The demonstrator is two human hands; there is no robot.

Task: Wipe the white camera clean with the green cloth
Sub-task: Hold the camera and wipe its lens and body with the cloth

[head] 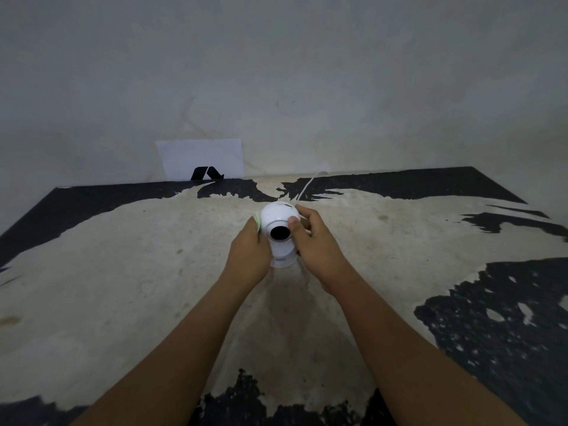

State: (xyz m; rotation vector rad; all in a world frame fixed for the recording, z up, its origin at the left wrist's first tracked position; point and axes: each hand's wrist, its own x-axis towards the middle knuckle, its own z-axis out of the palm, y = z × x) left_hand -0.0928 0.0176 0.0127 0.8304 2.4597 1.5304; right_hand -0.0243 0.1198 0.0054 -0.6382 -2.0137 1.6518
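Observation:
The white camera (279, 221) stands upright on the worn table, a round head with a black lens facing me on a short cylindrical base. My left hand (249, 256) presses the green cloth (257, 221) against the left side of the head; only a pale green edge shows above my fingers. My right hand (313, 241) grips the camera's right side, thumb beside the lens, fingers wrapped behind the head. A white cable (307, 187) runs from behind the camera toward the wall.
The table (123, 272) is pale with peeling black patches, its far edge against a grey wall. A white sheet of paper (201, 159) with a black logo leans on the wall at the back left.

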